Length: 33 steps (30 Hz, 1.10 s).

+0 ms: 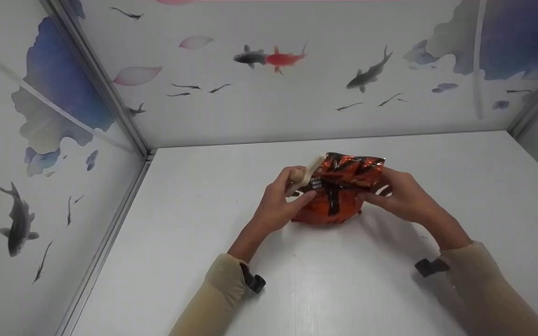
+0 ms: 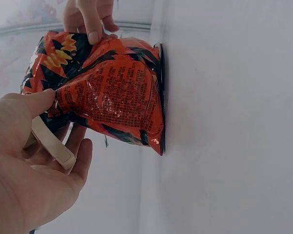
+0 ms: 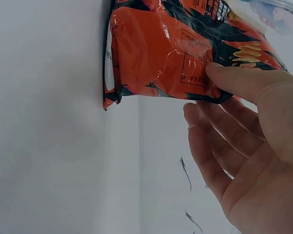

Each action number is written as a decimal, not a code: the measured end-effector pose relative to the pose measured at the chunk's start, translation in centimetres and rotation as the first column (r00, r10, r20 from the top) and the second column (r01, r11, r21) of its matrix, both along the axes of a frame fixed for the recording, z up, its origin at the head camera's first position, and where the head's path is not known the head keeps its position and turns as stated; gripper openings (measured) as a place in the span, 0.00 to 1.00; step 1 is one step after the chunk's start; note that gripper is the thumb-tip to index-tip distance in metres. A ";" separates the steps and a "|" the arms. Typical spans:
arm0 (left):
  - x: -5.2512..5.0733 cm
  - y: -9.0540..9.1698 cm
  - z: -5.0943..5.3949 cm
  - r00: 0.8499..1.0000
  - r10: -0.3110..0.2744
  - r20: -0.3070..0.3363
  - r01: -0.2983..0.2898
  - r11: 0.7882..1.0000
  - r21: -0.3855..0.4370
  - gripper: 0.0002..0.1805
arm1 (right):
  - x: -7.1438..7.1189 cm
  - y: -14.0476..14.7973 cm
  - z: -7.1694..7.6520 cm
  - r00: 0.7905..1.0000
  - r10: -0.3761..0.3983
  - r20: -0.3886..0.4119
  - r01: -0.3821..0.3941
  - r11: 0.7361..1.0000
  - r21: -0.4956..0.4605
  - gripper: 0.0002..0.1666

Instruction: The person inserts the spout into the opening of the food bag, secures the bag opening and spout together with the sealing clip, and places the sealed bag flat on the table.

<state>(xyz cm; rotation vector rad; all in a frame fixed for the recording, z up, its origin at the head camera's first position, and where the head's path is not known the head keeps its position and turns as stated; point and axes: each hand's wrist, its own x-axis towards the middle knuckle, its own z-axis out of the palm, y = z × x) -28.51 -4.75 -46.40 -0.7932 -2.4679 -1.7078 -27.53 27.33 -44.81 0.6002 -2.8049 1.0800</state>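
An orange and black snack bag (image 1: 332,200) stands on the white table with its top crumpled and leaning over. My left hand (image 1: 276,200) pinches the bag's left side near the top, thumb (image 2: 41,101) on the printed face and fingers behind. That same hand holds a slim cream bag clip (image 2: 51,144), which slants along the bag's upper left edge; whether it is fastened cannot be told. On the other side my right hand (image 1: 407,196) pinches the bag's upper right side, its thumb (image 3: 229,78) on the front. Parts of the fingers are hidden behind the bag.
The white table (image 1: 180,261) carries the bag near its back half. A white back panel (image 1: 269,107) printed with fish rises behind it, and a similar left panel (image 1: 63,177) meets it at a metal corner post (image 1: 110,88).
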 end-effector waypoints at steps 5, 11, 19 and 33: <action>0.1 0.1 -0.2 1.000 0.004 -0.005 -0.004 1.000 -0.015 0.30 | 0.1 -0.2 -0.1 1.000 -0.016 0.001 0.016 1.000 0.012 0.27; 0.1 0.2 -0.6 0.999 0.023 -0.030 -0.024 0.999 -0.034 0.28 | 0.0 -0.3 -0.3 1.000 -0.018 -0.015 0.018 1.000 0.012 0.23; -0.1 0.3 -0.6 0.995 0.061 -0.074 -0.063 0.998 -0.024 0.26 | -0.1 -0.2 -0.2 0.999 -0.035 -0.041 0.035 0.999 0.010 0.22; -0.3 0.1 -0.3 0.990 0.126 -0.066 -0.121 0.990 0.069 0.28 | 0.2 -0.5 -0.1 0.998 -0.046 -0.045 0.043 0.997 -0.066 0.20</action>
